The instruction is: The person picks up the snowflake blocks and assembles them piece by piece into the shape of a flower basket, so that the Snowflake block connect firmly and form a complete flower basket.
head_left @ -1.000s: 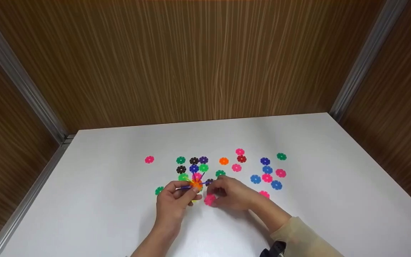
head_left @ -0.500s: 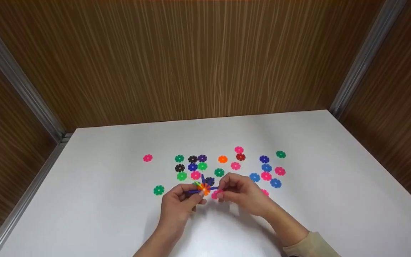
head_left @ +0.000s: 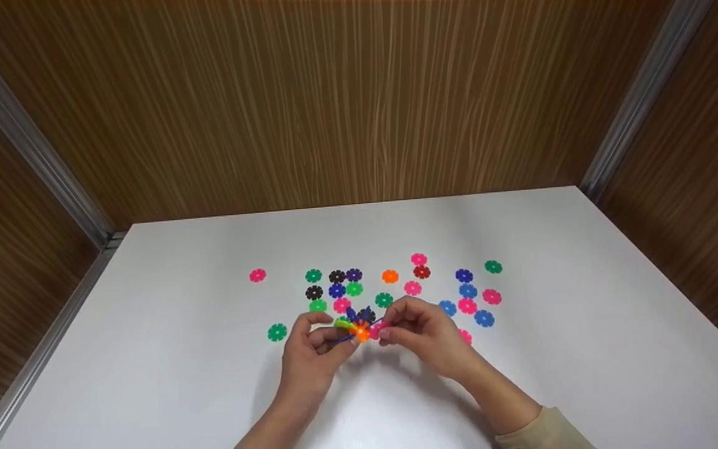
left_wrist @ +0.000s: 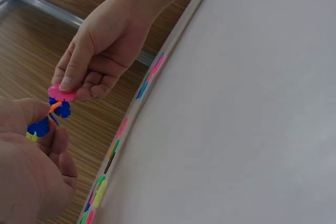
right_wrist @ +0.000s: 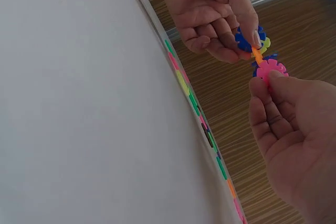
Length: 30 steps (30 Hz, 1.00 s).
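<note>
Over the near middle of the table, my left hand (head_left: 312,358) pinches a cluster of interlocking notched plastic discs. An orange disc (head_left: 362,331) faces up at its centre. Blue discs (right_wrist: 247,40) and a yellow-green disc (head_left: 343,323) stand out around it. The left index finger is raised off the cluster. My right hand (head_left: 424,340) pinches a pink notched disc (right_wrist: 270,71) between thumb and fingers. In the right wrist view this pink disc sits right at the cluster, overlapping a blue one beside the orange edge. Fingers hide part of both.
Loose notched discs lie flat on the white table (head_left: 178,362). Green disc (head_left: 277,332) is left of the hands; pink disc (head_left: 257,275) is farther back. Several more, including a blue disc (head_left: 484,318), lie to the right. A wood-patterned panel (head_left: 359,106) stands behind.
My right hand has brought the pink disc up to the cluster's right side. My left hand has shifted slightly right, turned the cluster and lifted its index finger.
</note>
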Motion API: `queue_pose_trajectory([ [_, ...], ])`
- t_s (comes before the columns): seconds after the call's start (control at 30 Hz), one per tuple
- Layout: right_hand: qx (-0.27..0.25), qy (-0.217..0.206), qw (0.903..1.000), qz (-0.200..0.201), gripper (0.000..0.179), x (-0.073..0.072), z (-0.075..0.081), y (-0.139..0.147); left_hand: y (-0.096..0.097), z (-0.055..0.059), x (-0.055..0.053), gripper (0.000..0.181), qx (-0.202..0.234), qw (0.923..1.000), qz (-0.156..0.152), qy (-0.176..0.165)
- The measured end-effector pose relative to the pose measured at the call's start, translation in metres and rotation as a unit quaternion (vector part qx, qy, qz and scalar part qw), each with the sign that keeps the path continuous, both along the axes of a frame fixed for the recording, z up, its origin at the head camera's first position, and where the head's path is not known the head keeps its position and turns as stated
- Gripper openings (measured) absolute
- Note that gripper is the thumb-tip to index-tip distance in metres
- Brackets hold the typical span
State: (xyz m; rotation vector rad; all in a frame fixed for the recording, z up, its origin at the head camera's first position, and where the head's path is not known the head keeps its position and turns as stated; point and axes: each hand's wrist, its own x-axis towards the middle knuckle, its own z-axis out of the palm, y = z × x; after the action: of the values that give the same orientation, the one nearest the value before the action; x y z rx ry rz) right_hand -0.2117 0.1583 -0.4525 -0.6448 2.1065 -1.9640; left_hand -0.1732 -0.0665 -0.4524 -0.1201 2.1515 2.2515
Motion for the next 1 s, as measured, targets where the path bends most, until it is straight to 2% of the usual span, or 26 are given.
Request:
queue_pose_trajectory([
  [0.13, -0.005, 0.013, 0.9999, -0.003, 0.018, 0.0014, 0.0021, -0.0008, -0.0021, 0.0004, 0.0007, 0.063, -0.006, 0.9993, -0.029, 0.022],
  [0.37, -0.021, 0.026, 0.9994, 0.001, 0.019, 0.0027, 0.0041, -0.0013, -0.0012, -0.0018, -0.0012, 0.057, -0.017, 0.9982, -0.045, 0.035],
  [0.6, -0.011, 0.031, 0.9995, 0.003, 0.019, 0.0016, 0.0049, 0.0007, -0.0031, -0.0023, -0.0007, 0.067, -0.015, 0.9937, -0.092, 0.062],
  [0.7, -0.002, 0.038, 0.9992, -0.008, 0.017, 0.0011, 0.0057, 0.0026, -0.004, -0.0024, -0.0008, 0.062, -0.011, 0.9938, -0.086, 0.07],
  [0.87, 0.017, 0.056, 0.9979, -0.029, 0.013, 0.0005, 0.0064, 0.0038, -0.0032, -0.0014, 0.0001, 0.058, 0.004, 0.997, -0.055, 0.055],
  [1.0, 0.024, 0.061, 0.9975, -0.027, 0.011, 0.0006, 0.0068, 0.0023, -0.0024, -0.0005, 0.0018, 0.054, -0.001, 0.9975, -0.055, 0.044],
])
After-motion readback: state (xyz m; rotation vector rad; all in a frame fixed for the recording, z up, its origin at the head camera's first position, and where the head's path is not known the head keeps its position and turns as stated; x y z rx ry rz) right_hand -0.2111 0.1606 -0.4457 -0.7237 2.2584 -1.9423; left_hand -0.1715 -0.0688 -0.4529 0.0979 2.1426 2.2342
